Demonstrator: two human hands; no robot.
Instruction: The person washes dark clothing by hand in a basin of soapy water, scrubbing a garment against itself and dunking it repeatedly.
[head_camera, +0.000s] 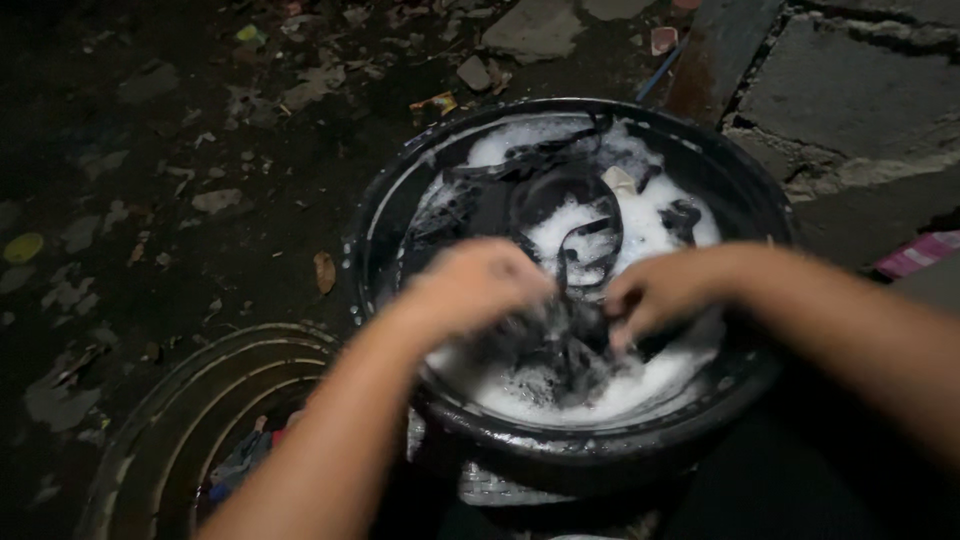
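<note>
You are leaning over a round black basin (745, 190) full of white suds (655, 225), and both your hands are down in it, near the front rim. Your left hand (470, 285) is curling over a dark, wet piece of cloth (550, 350), with the fingers bunched together on top of it; the hand is blurred, so you cannot tell how tightly it is gripping. Your right hand (655, 295) is facing it from the other side, its fingers folded inward and pinching the same dark cloth at its edge. The cloth is lying between your two hands, half sunk in the foam at the near side of the basin. More dark fabric with straps (560, 165) is floating farther back in the suds. A second basin (200, 420), ribbed and darker, is sitting just beside the first at your lower left, on dirty ground (150, 180) strewn with scraps.
</note>
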